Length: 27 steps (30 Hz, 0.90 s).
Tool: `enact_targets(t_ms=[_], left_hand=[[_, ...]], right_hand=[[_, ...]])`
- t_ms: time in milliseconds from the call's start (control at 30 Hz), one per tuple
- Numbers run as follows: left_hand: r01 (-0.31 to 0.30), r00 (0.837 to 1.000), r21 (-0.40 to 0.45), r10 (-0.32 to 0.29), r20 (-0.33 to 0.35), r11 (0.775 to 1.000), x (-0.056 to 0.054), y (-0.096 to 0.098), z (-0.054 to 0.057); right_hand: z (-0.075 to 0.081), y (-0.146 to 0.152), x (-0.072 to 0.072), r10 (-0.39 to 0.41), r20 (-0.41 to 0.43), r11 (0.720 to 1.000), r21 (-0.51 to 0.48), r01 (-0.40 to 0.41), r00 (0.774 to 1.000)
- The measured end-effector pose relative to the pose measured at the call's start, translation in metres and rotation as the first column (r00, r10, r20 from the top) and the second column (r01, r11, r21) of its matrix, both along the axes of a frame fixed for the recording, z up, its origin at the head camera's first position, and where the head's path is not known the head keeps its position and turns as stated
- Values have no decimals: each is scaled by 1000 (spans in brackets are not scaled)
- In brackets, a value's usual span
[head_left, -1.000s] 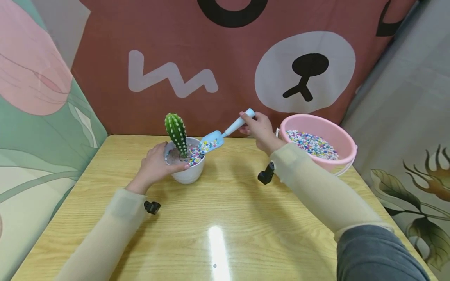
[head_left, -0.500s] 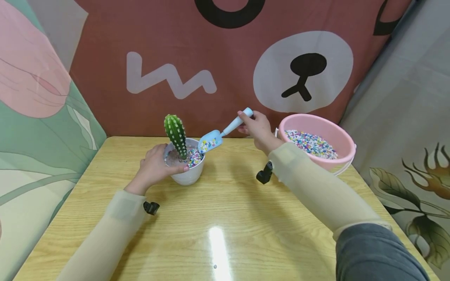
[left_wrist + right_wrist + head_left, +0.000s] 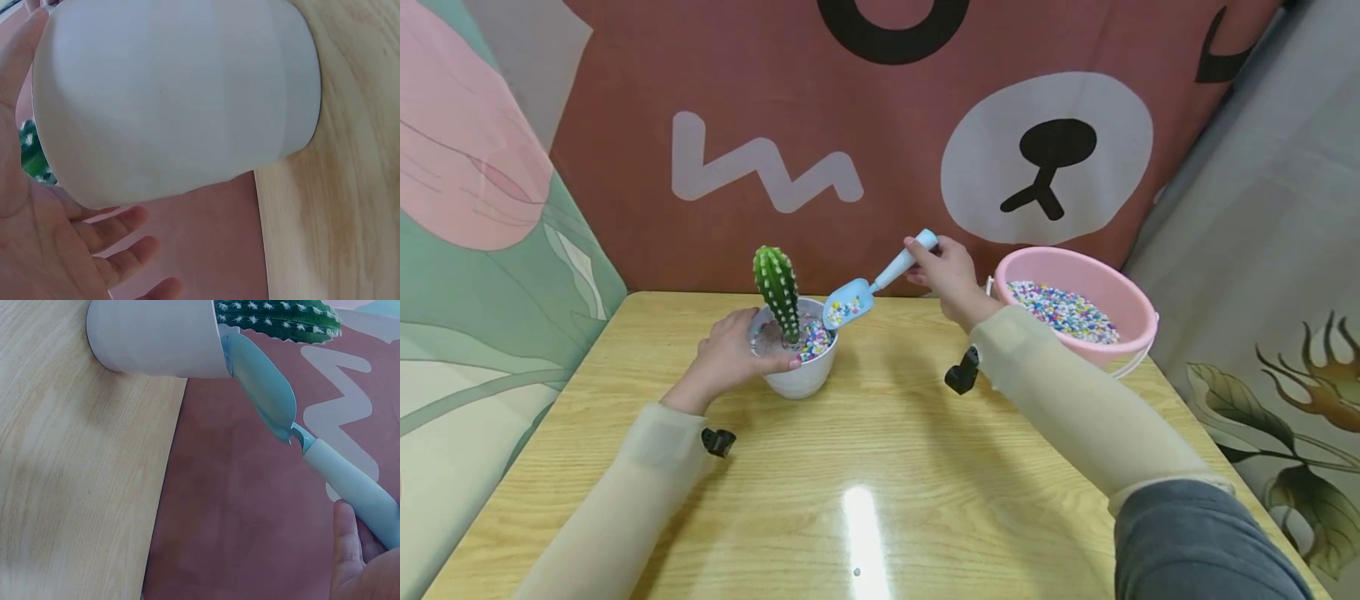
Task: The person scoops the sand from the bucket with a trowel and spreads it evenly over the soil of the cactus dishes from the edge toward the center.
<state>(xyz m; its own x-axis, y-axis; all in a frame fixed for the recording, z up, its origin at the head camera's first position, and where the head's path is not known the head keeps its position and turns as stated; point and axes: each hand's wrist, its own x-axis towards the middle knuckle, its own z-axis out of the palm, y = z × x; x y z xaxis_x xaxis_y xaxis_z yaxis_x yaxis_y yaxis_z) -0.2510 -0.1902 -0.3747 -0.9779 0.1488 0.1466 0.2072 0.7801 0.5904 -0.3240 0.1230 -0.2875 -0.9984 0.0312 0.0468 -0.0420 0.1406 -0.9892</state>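
Observation:
A green cactus (image 3: pixel 777 287) with white tufts stands in a white flowerpot (image 3: pixel 800 383). Multicoloured beads (image 3: pixel 815 340) cover the right part of the pot's filling. My left hand (image 3: pixel 726 358) holds the pot's left side, thumb along the near rim; the left wrist view shows its fingers (image 3: pixel 122 228) round the far side. My right hand (image 3: pixel 951 275) grips the handle of a light blue scoop (image 3: pixel 850 303), which slopes down to the left. Some beads lie in the scoop's blade. Its tip touches or overhangs the pot's right rim, as the right wrist view also shows.
Behind my right forearm, a pink bucket (image 3: pixel 1138 321) with a white handle holds many coloured beads (image 3: pixel 1063 310). The wooden table (image 3: pixel 820 500) ends at the back against a reddish printed cloth (image 3: pixel 895 125). Patterned curtains (image 3: pixel 1240 275) hang at both sides.
Both hands, the pot and the scoop stay nearly where they were. Slightly fewer beads seem to lie in the scoop's blade than a second ago. The head view shifts slightly.

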Motion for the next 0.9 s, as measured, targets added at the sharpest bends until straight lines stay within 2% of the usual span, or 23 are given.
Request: enact_targets(t_ms=[200,600,900], left_hand=[[10,1000,-23,-9,18,1000,0,-3,0],[18,999,-25,-17,30,1000,-1,-5,0],[35,999,-25,-34,38,999,-3,-7,1]], right_hand=[[3,-3,5,17,-20,997,72,-16,1000],[4,-3,7,35,-63,994,106,-28,997],[9,-5,10,42,-109,985,174,-22,993]])
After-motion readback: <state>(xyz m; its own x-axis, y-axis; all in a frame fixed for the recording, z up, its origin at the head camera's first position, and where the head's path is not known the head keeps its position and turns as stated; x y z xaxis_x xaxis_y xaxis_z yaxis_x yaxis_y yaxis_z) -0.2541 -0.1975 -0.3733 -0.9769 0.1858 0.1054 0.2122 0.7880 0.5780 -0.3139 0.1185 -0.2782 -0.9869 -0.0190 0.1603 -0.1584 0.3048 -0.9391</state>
